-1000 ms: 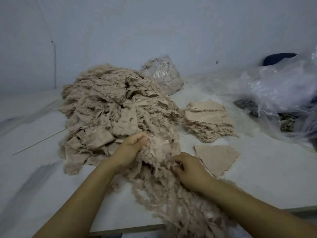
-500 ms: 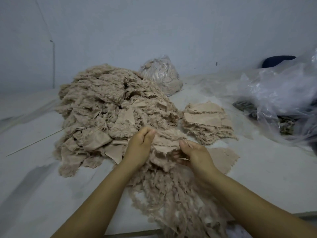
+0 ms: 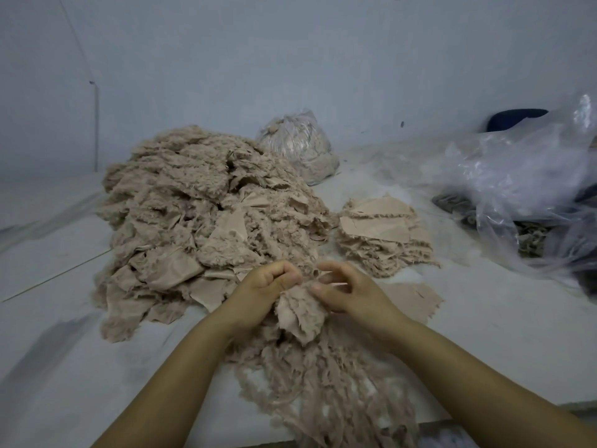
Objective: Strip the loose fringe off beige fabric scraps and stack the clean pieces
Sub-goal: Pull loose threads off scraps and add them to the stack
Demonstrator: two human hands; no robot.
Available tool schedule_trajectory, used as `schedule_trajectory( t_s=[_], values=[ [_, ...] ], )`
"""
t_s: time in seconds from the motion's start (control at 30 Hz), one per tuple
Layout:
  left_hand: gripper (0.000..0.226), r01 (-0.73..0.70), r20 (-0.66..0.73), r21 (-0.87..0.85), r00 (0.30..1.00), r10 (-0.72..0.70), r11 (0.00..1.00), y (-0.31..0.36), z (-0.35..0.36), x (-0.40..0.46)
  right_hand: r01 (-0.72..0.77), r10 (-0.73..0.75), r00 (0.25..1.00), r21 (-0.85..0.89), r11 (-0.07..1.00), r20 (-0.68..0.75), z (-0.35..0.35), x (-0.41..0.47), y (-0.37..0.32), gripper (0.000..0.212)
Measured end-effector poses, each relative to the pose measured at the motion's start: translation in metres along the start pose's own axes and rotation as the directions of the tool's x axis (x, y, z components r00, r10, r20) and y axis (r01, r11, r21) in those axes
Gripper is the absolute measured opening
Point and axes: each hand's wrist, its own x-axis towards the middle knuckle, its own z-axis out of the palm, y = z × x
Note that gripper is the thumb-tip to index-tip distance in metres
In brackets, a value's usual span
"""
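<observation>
Where the white table (image 3: 48, 367) meets its near edge, a tangle of stripped fringe (image 3: 326, 392) lies heaped and spills over the edge. Just above it both bare hands work one beige scrap (image 3: 300, 313), which hangs between them over the fringe. The left hand (image 3: 266, 287) is curled into a fist, clamped on the scrap's upper left edge. The right hand (image 3: 350, 291) has its thumb pressed on the scrap's top right edge while the other fingers are spread loosely; whether they grip anything I cannot tell, as they are blurred.

Just right of the right hand a single flat piece (image 3: 416, 299) lies on the table. Beyond it sits a low stack of clean pieces (image 3: 382, 236), with ragged edges. Left of that stack, and much larger, rises the big pile of untrimmed scraps (image 3: 193, 215), reaching down to touch the area by the left hand.

Behind the pile, against the wall, stands a clear plastic bag (image 3: 298, 147) stuffed with beige material. Far right, crumpled clear plastic sheeting (image 3: 523, 189) covers some dark items.
</observation>
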Motion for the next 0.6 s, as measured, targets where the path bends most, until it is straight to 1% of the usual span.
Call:
schedule_trajectory(
  t_s=[0.03,0.07,0.13,0.2,0.27,0.3,0.33,0.37,0.4,0.43,0.47,0.5,0.53,0.57,0.6],
  values=[
    [0.019,-0.007,0.008,-0.035,1.0,0.008,0.999,0.003,0.002,0.001,0.015,-0.012,0.998,-0.047,0.999,0.057,0.003,0.001,-0.001,0.028],
    [0.019,-0.014,0.005,-0.061,1.0,0.015,0.998,0.004,0.003,0.003,0.033,-0.027,0.996,-0.067,0.997,0.09,0.005,0.002,-0.003,0.026],
    [0.021,-0.007,-0.032,-0.077,0.999,0.004,0.997,0.006,0.004,0.004,0.075,-0.071,0.994,-0.037,0.997,0.087,0.004,0.003,-0.007,0.015],
    [0.029,0.064,-0.065,-0.137,0.995,-0.073,0.989,0.004,0.003,0.004,0.103,-0.106,0.993,0.073,0.992,0.05,-0.001,0.003,-0.008,0.014],
    [0.043,0.193,-0.037,-0.217,0.978,-0.206,0.957,0.003,0.001,0.002,0.131,-0.137,0.99,0.124,0.984,0.038,-0.003,0.002,-0.008,0.015],
    [0.044,0.243,0.005,-0.209,0.969,-0.247,0.947,0.003,0.0,0.002,0.147,-0.151,0.988,0.112,0.983,0.024,-0.002,0.002,-0.007,0.016],
    [0.04,0.252,0.051,-0.162,0.968,-0.247,0.954,0.003,0.001,0.001,0.165,-0.165,0.986,0.091,0.982,-0.008,-0.001,0.002,-0.004,0.016],
    [0.034,0.227,0.084,-0.111,0.972,-0.219,0.967,0.004,0.003,0.0,0.182,-0.178,0.983,0.074,0.981,-0.055,-0.001,0.003,-0.003,0.017],
    [0.031,0.204,0.086,-0.082,0.977,-0.197,0.975,0.004,0.004,0.0,0.19,-0.182,0.977,0.062,0.98,-0.114,-0.002,0.004,-0.003,0.018],
    [0.031,0.204,0.038,-0.085,0.979,-0.201,0.975,0.005,0.003,0.0,0.186,-0.171,0.969,0.072,0.98,-0.176,-0.005,0.005,-0.002,0.019],
    [0.034,0.221,-0.033,-0.106,0.974,-0.225,0.97,0.004,0.0,0.0,0.175,-0.144,0.962,0.118,0.978,-0.231,-0.009,0.007,-0.002,0.019],
    [0.037,0.231,-0.091,-0.124,0.966,-0.243,0.965,0.002,-0.005,0.0,0.156,-0.098,0.959,0.205,0.966,-0.268,-0.014,0.008,-0.002,0.019],
    [0.04,0.241,-0.117,-0.129,0.959,-0.256,0.962,0.001,-0.009,-0.001,0.131,-0.043,0.961,0.309,0.942,-0.275,-0.018,0.008,-0.004,0.017],
    [0.045,0.265,-0.096,-0.126,0.956,-0.278,0.956,0.0,-0.013,-0.002,0.11,-0.009,0.965,0.373,0.921,-0.263,-0.02,0.008,-0.004,0.014],
    [0.054,0.311,-0.03,-0.129,0.948,-0.317,0.942,0.002,-0.012,-0.002,0.105,-0.008,0.967,0.372,0.922,-0.255,-0.021,0.007,-0.004,0.012]
  ],
)
